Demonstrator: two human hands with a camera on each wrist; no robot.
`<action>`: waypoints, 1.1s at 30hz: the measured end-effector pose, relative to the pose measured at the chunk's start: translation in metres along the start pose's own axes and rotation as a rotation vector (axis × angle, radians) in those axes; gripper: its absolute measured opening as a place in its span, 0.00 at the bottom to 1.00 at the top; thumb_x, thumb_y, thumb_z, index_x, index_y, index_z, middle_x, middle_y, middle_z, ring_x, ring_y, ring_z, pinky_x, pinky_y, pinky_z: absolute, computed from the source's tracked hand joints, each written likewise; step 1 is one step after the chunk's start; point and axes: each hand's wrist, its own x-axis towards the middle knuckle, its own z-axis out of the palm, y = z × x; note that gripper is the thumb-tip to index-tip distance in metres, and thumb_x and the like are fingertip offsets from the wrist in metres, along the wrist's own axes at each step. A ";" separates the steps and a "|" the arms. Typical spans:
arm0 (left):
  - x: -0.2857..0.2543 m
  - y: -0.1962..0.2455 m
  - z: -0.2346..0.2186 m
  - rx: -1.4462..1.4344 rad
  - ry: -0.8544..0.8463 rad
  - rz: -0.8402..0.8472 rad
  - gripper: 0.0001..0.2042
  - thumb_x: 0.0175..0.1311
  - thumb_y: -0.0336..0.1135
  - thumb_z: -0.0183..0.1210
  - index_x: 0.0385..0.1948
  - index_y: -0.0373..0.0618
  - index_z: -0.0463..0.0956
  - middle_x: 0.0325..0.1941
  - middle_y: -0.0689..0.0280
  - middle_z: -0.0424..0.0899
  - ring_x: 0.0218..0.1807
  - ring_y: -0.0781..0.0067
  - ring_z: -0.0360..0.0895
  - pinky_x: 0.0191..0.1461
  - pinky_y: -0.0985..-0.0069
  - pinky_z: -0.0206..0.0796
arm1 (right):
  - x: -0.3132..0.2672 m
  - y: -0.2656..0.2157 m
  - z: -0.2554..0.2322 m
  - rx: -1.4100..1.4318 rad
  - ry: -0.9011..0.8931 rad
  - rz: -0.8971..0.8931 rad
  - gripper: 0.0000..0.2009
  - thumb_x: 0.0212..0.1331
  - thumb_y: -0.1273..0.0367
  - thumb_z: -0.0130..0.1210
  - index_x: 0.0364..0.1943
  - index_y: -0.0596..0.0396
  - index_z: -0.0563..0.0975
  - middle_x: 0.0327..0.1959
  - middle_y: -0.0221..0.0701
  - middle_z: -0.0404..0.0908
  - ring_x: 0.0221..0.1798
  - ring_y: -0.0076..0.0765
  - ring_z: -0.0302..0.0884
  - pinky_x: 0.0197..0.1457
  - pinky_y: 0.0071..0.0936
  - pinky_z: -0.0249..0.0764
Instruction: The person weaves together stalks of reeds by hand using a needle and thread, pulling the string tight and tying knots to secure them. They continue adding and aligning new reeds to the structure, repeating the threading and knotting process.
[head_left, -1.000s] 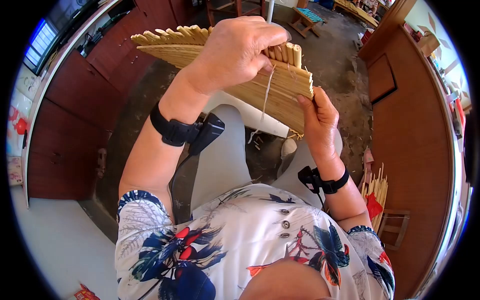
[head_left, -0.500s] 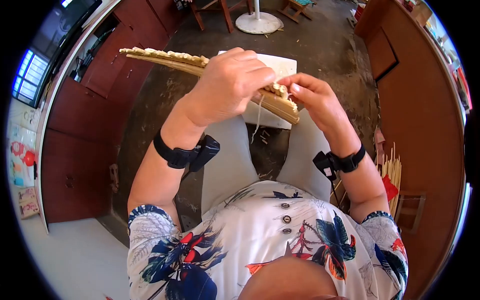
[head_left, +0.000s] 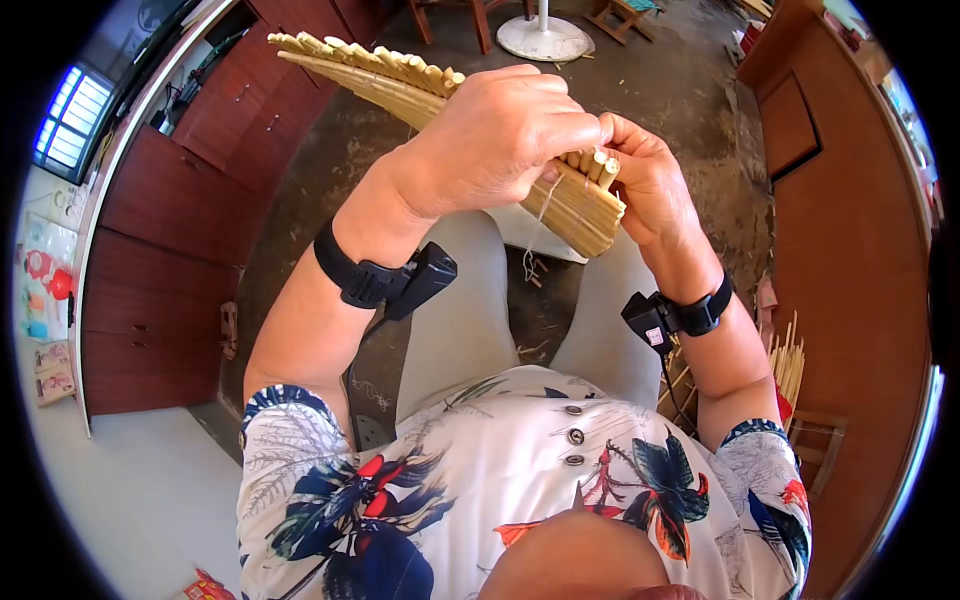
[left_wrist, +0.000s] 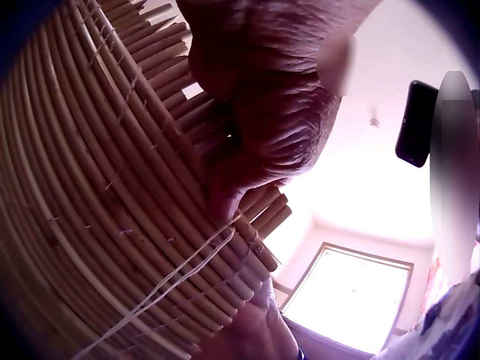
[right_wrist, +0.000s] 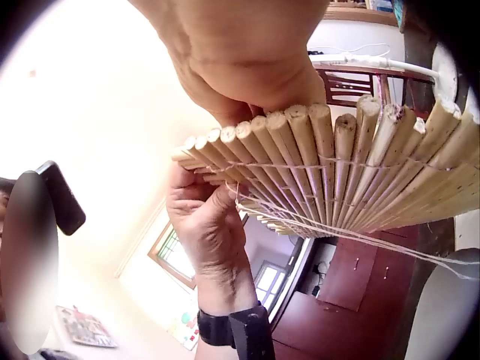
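Observation:
A stiff mat of pale plant stalks (head_left: 590, 215), stitched side by side in crossing layers, is raised above the person's knees. The left hand (head_left: 500, 140) grips it over its upper edge, thumb on the near face, as the left wrist view shows. Curled at the mat's right end is the right hand (head_left: 650, 185), its thumb and forefinger at the short stalk ends, close to the left fingertips. The stalks hide the tips of the right fingers in the right wrist view. White thread (right_wrist: 360, 238) trails from the stitching near the left thumb and hangs below the mat.
A white board (head_left: 530, 235) lies beyond the knees, partly hidden by the mat. Red-brown cabinets (head_left: 150, 290) stand at left, a wooden panel (head_left: 850, 250) at right. A bundle of loose stalks (head_left: 788, 365) leans by the right elbow. A round white base (head_left: 545, 40) stands ahead.
The right hand has left the mat's lower right corner and moved up to the stalk ends beside the left fingers. The mat dipped to a flatter tilt, then rose slightly, still in the left hand.

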 end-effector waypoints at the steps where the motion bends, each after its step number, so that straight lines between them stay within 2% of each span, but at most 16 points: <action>1: 0.001 0.000 0.001 0.012 -0.008 0.011 0.12 0.34 0.24 0.63 0.25 0.43 0.73 0.21 0.63 0.71 0.26 0.60 0.69 0.31 0.68 0.62 | 0.000 0.001 -0.001 -0.006 -0.001 0.006 0.02 0.59 0.78 0.54 0.31 0.57 0.76 0.29 0.28 0.78 0.33 0.22 0.75 0.38 0.20 0.74; 3: 0.004 -0.001 0.006 -0.006 -0.002 0.019 0.12 0.35 0.24 0.63 0.26 0.43 0.73 0.20 0.63 0.70 0.26 0.60 0.69 0.31 0.68 0.62 | -0.001 0.004 -0.004 -0.035 0.088 -0.029 0.02 0.58 0.78 0.53 0.31 0.57 0.76 0.28 0.27 0.77 0.31 0.23 0.75 0.36 0.21 0.74; 7: 0.004 0.004 0.010 0.024 0.003 0.025 0.13 0.35 0.24 0.63 0.27 0.44 0.74 0.20 0.64 0.70 0.26 0.60 0.69 0.30 0.67 0.62 | -0.005 0.003 -0.007 -0.057 0.121 -0.032 0.01 0.58 0.76 0.55 0.31 0.57 0.76 0.28 0.28 0.78 0.30 0.23 0.75 0.35 0.21 0.73; 10: 0.003 0.003 0.011 0.049 0.001 0.014 0.14 0.35 0.23 0.63 0.28 0.44 0.74 0.21 0.64 0.72 0.28 0.60 0.70 0.31 0.67 0.63 | -0.001 0.003 -0.009 0.052 0.142 -0.013 0.03 0.58 0.73 0.58 0.29 0.57 0.77 0.29 0.29 0.79 0.30 0.23 0.75 0.35 0.22 0.74; 13: 0.002 -0.001 0.013 0.027 -0.009 0.026 0.14 0.35 0.24 0.63 0.29 0.44 0.75 0.23 0.65 0.74 0.29 0.60 0.71 0.33 0.67 0.64 | 0.002 -0.001 -0.016 0.087 0.053 0.053 0.04 0.58 0.73 0.58 0.29 0.57 0.76 0.30 0.29 0.80 0.32 0.24 0.76 0.38 0.23 0.75; 17: 0.002 -0.003 0.013 0.048 -0.031 0.012 0.15 0.35 0.24 0.64 0.31 0.44 0.75 0.24 0.65 0.76 0.30 0.60 0.72 0.35 0.67 0.65 | 0.001 0.000 -0.012 0.078 0.043 0.039 0.02 0.58 0.74 0.57 0.30 0.57 0.77 0.32 0.29 0.80 0.33 0.24 0.77 0.40 0.23 0.76; 19: 0.001 -0.003 0.013 0.047 -0.050 -0.002 0.16 0.35 0.24 0.64 0.32 0.44 0.76 0.24 0.65 0.76 0.31 0.60 0.72 0.36 0.67 0.65 | 0.005 0.004 -0.019 0.109 -0.087 0.011 0.01 0.59 0.76 0.55 0.31 0.58 0.77 0.33 0.30 0.80 0.35 0.25 0.78 0.41 0.23 0.76; 23: 0.000 -0.002 0.015 0.048 -0.045 -0.002 0.15 0.35 0.24 0.64 0.31 0.45 0.76 0.24 0.65 0.76 0.31 0.60 0.73 0.37 0.68 0.65 | 0.007 0.005 -0.016 0.059 -0.004 -0.030 0.02 0.60 0.76 0.54 0.32 0.58 0.77 0.32 0.30 0.80 0.34 0.25 0.77 0.40 0.23 0.76; 25: -0.001 -0.002 0.015 0.041 -0.045 -0.008 0.14 0.36 0.24 0.64 0.29 0.45 0.75 0.24 0.65 0.76 0.31 0.61 0.72 0.37 0.68 0.65 | 0.018 0.006 -0.037 0.044 0.009 -0.046 0.02 0.60 0.76 0.53 0.32 0.59 0.76 0.31 0.31 0.79 0.32 0.26 0.77 0.40 0.23 0.76; 26: -0.003 0.000 0.015 0.040 -0.044 -0.007 0.14 0.36 0.24 0.64 0.29 0.45 0.75 0.24 0.65 0.76 0.31 0.61 0.72 0.37 0.68 0.65 | 0.031 0.000 -0.065 0.052 0.070 -0.108 0.03 0.60 0.75 0.53 0.32 0.61 0.75 0.31 0.33 0.79 0.33 0.28 0.77 0.39 0.24 0.76; 27: -0.006 0.002 0.015 0.059 -0.094 -0.020 0.14 0.36 0.24 0.64 0.28 0.46 0.74 0.24 0.65 0.76 0.31 0.61 0.72 0.36 0.68 0.65 | 0.037 -0.014 -0.093 0.333 0.004 -0.114 0.05 0.62 0.73 0.52 0.32 0.62 0.74 0.33 0.36 0.78 0.34 0.31 0.77 0.44 0.30 0.79; 28: -0.008 0.001 0.013 0.086 -0.140 -0.032 0.13 0.36 0.24 0.64 0.27 0.46 0.74 0.24 0.66 0.76 0.31 0.61 0.72 0.36 0.68 0.64 | 0.034 -0.023 -0.095 0.259 0.066 -0.187 0.06 0.63 0.72 0.52 0.32 0.62 0.74 0.34 0.37 0.78 0.37 0.34 0.77 0.48 0.36 0.79; 29: -0.009 0.001 0.012 0.084 -0.138 -0.036 0.13 0.36 0.24 0.64 0.27 0.46 0.74 0.24 0.66 0.76 0.31 0.61 0.72 0.36 0.68 0.64 | 0.027 -0.028 -0.097 0.187 0.137 -0.252 0.06 0.64 0.71 0.51 0.32 0.62 0.74 0.34 0.38 0.77 0.39 0.37 0.78 0.52 0.42 0.79; 30: -0.008 0.001 0.010 0.082 -0.122 -0.035 0.13 0.36 0.24 0.64 0.27 0.46 0.73 0.24 0.66 0.76 0.31 0.61 0.72 0.36 0.68 0.64 | 0.021 -0.040 -0.075 0.186 0.144 -0.229 0.07 0.65 0.70 0.50 0.32 0.60 0.74 0.33 0.38 0.77 0.43 0.41 0.78 0.58 0.52 0.75; 33: -0.005 -0.006 0.013 0.086 -0.111 -0.020 0.13 0.35 0.24 0.64 0.26 0.46 0.73 0.24 0.67 0.76 0.32 0.62 0.72 0.37 0.68 0.65 | 0.018 -0.063 -0.053 0.228 0.091 -0.260 0.07 0.66 0.70 0.49 0.34 0.59 0.72 0.34 0.36 0.76 0.49 0.44 0.77 0.62 0.56 0.71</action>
